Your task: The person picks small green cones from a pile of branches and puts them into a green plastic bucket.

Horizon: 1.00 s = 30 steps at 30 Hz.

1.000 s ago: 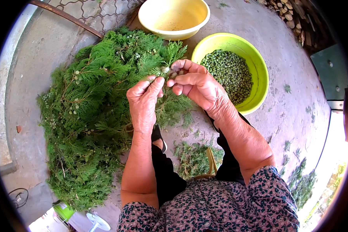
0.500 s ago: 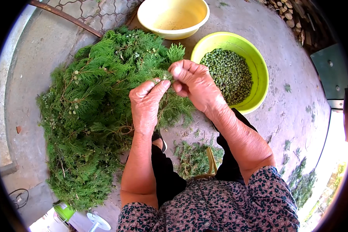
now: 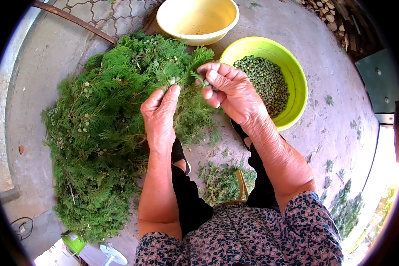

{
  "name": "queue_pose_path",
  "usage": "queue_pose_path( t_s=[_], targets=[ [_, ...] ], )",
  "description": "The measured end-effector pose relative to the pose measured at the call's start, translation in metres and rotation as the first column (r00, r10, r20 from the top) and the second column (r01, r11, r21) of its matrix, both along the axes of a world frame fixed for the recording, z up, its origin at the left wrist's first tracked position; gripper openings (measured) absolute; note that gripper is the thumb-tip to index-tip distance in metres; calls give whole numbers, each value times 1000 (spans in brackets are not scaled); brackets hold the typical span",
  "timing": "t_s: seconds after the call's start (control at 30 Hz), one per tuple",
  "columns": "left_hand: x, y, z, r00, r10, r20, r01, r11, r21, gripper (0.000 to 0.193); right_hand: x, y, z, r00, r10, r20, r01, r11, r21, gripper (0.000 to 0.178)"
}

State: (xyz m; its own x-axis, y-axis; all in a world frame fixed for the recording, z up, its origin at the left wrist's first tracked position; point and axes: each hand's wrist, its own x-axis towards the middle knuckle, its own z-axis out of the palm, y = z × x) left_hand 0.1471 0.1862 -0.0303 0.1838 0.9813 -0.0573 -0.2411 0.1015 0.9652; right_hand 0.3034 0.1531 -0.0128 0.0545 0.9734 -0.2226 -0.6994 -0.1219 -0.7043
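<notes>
Left hand (image 3: 160, 117) drawn away from right hand (image 3: 237, 91); nearly touching moment ago. Left fingers clamped at pale cone (image 3: 172, 81), right curled round green sprig (image 3: 203, 81), near tub (image 3: 298, 84).

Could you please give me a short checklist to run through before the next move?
1. Left hand pinching a sprig with a pale cone: ok.
2. Right hand has a firm grip: cannot tell; green bits show at its curled fingers, which hide the rest.
3. Hands apart from each other: ok, a gap shows between them.
4. Lime-green basin has room below its rim for more green cones: ok.
5. Floor free of stray greenery: not ok; loose sprigs lie about.
</notes>
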Motion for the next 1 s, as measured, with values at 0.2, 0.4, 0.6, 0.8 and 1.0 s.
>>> queue_pose_path(
  t_s=[0.2,0.4,0.6,0.8,1.0],
  targets=[
    [6,-5,9,998,-15,63,19,998,-68,7,-13,0,-4,955,30,295,-24,999,-26,11],
    [3,-3,1,994,83,71,-80,996,-45,2,-16,1,-2,938,-27,345,50,997,-58,10],
    [-6,5,-11,987,-29,-159,45,994,98,8,-3,2,8,992,-113,-48,117,988,103,11],
    [-3,0,-16,847,-82,-525,273,915,296,13,-4,7,13,962,-200,185,152,958,244,9],
    [1,2,-26,928,-175,-330,273,920,280,9,6,7,5,769,125,626,-138,990,-29,9]
  ],
)
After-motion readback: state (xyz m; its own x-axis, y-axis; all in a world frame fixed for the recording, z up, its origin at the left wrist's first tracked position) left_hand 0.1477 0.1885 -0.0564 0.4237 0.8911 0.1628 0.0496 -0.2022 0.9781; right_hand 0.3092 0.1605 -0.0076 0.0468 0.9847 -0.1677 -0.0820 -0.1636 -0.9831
